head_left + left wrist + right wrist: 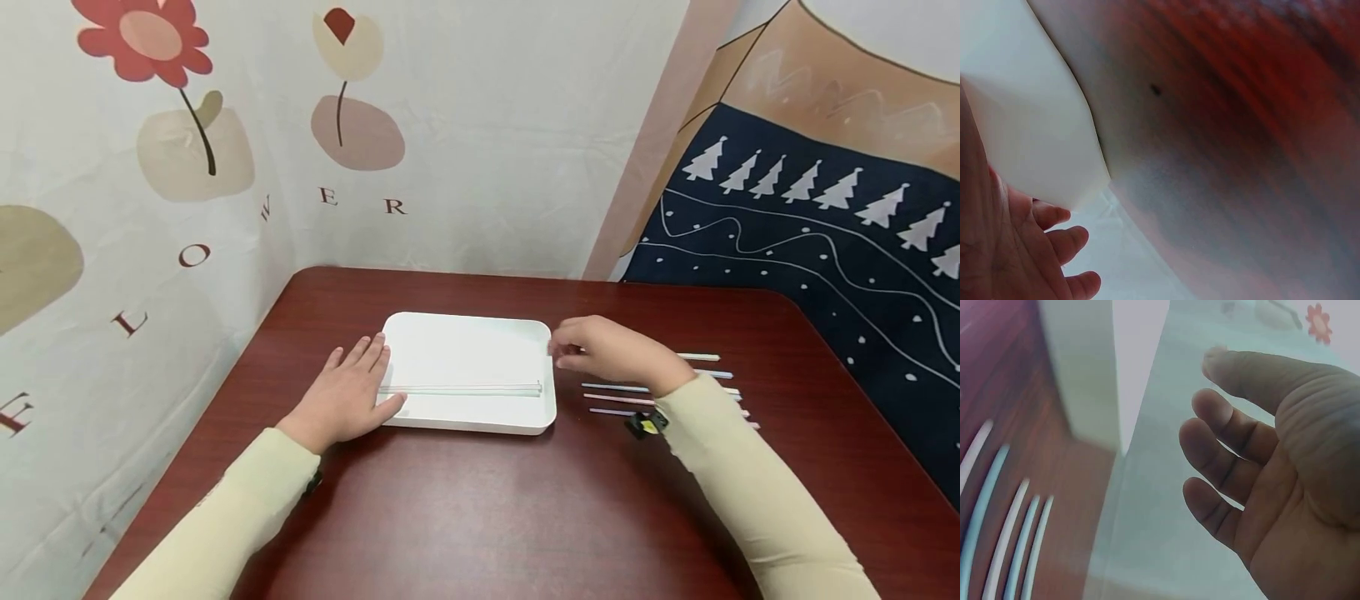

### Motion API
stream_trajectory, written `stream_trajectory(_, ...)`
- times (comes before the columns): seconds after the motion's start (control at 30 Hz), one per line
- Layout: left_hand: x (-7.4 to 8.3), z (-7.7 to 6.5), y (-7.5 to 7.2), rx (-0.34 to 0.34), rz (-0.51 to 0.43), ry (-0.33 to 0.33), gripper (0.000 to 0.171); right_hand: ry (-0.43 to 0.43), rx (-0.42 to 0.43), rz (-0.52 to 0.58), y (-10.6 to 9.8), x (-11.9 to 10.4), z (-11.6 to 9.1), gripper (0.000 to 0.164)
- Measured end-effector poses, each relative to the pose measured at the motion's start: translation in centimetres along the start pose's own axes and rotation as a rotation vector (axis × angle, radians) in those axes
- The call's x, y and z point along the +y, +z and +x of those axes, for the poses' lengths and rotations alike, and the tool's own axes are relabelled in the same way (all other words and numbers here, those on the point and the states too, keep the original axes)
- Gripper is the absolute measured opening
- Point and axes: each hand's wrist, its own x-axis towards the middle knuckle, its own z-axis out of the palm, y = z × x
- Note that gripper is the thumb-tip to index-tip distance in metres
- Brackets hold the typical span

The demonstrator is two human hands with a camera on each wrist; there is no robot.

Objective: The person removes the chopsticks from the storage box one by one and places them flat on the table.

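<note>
A white tray [468,427] lies on the table with a few thin pale straws [465,389] along its near part. My left hand [341,400] rests with spread fingers on its left edge, thumb over the near left corner. In the left wrist view, that hand's fingers [1066,244] show by the tray's side [1035,137]. At the right rim is my right hand [611,350], fingers loosely bent. The right wrist view shows nothing between those fingers [1200,440]. Several coloured straws [618,400] lie side by side beneath the right forearm, partly hidden by it.
The dark red-brown table [465,517] has rounded far corners. A pale cloth with flower prints [487,150] hangs behind and to the left. On the right hangs a dark blue cloth with white trees [825,225]. Straws [985,500] fill the left of the right wrist view.
</note>
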Motion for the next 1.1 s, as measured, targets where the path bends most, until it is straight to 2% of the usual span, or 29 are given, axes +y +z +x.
stream_trajectory(0.07,0.0,-0.1,0.1,0.002,-0.003,-0.001,0.084,-0.044,-0.022,-0.007,0.4,-0.6,1.7,0.013)
stream_trajectory(0.2,-0.1,-0.1,0.2,0.006,0.001,0.001,0.084,-0.078,-0.079,-0.012,1.1,-1.7,4.8,0.013)
stream_trajectory(0.5,-0.1,0.2,0.2,0.001,0.004,-0.002,0.084,-0.055,-0.217,0.0,3.3,-2.2,9.7,0.012)
stream_trajectory(0.67,-0.1,0.2,0.2,-0.003,0.004,-0.003,0.084,-0.038,-0.269,0.047,4.7,-2.1,11.4,0.011)
stream_trajectory(0.83,-0.1,0.2,0.1,0.003,0.023,-0.002,0.084,-0.048,-0.286,0.114,5.7,-2.0,12.5,0.011)
stream_trajectory(1.1,0.0,0.2,0.0,0.0,0.012,-0.006,0.084,-0.005,-0.327,0.231,7.5,-1.6,13.1,0.019)
